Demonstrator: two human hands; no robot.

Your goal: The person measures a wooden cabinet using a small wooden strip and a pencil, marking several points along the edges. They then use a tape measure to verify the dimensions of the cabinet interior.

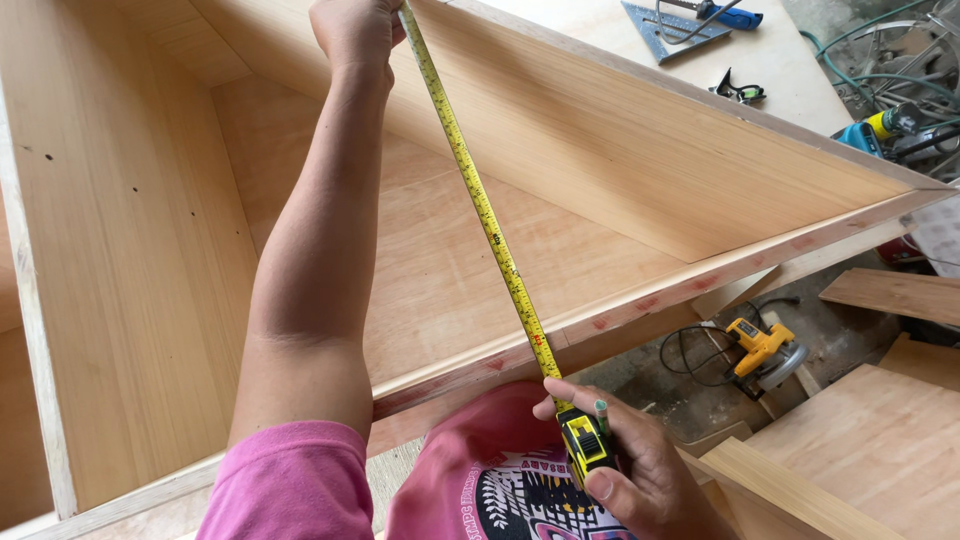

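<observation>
A yellow tape measure blade (483, 205) stretches diagonally across an open plywood cabinet box (600, 150). My left hand (352, 30) reaches to the far edge of the box and pins the blade's end there. My right hand (630, 465) is close to my body, gripping the yellow and black tape measure case (585, 445), with a green-tipped pencil (602, 412) tucked between its fingers. The blade crosses the box's near edge (620, 305) just above my right hand.
A metal speed square (672, 28) and safety glasses (738, 92) lie on the bench behind the box. A yellow circular saw (762, 350) with its cord sits on the floor at right, among wooden boards (880, 430). A blue power tool (880, 130) and hoses lie at upper right.
</observation>
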